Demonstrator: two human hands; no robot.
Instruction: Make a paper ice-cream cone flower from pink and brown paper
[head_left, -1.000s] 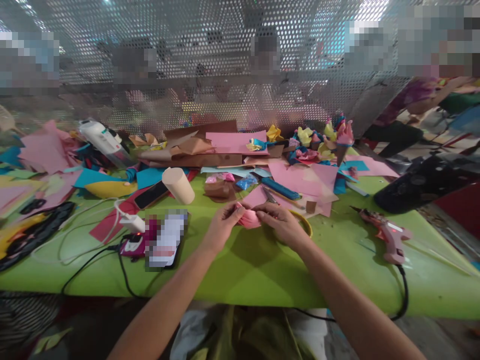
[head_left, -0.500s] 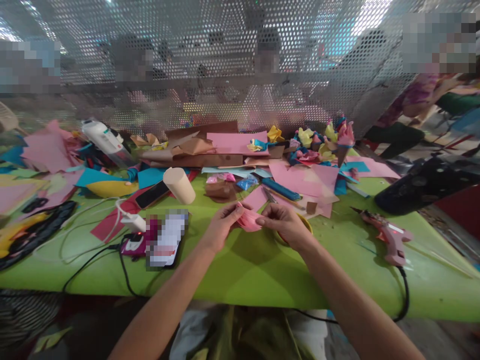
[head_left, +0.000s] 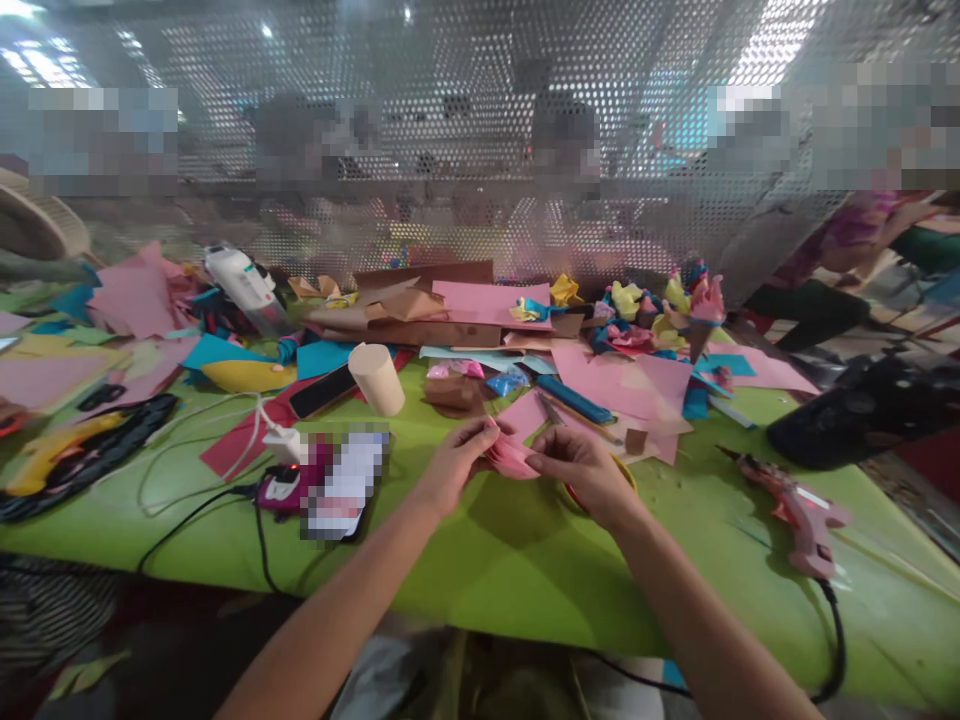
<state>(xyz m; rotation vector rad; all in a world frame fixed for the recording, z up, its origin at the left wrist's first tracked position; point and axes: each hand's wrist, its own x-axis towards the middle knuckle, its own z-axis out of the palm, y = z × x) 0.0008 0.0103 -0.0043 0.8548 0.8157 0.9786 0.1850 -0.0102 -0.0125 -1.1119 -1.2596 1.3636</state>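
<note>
My left hand [head_left: 452, 466] and my right hand [head_left: 585, 470] meet over the green table [head_left: 517, 560], both pinching a small folded piece of pink paper [head_left: 509, 458] held between them. The fingers of each hand are closed on the paper's edges. Under my right hand lies a yellow-rimmed round thing [head_left: 626, 472], mostly hidden. Loose pink sheets [head_left: 622, 380] lie just beyond my hands.
A pink glue gun [head_left: 795, 505] with a black cord lies at the right. A cream paper roll [head_left: 376, 378], a phone [head_left: 324, 390], a blue pen [head_left: 574, 399], a white charger and cables [head_left: 281, 440] and heaps of coloured paper scraps crowd the back. A perforated metal screen stands behind the table.
My hands have kept hold of the pink paper and turned it slightly. The camera has tilted up a little, so everything sits lower in the picture.
</note>
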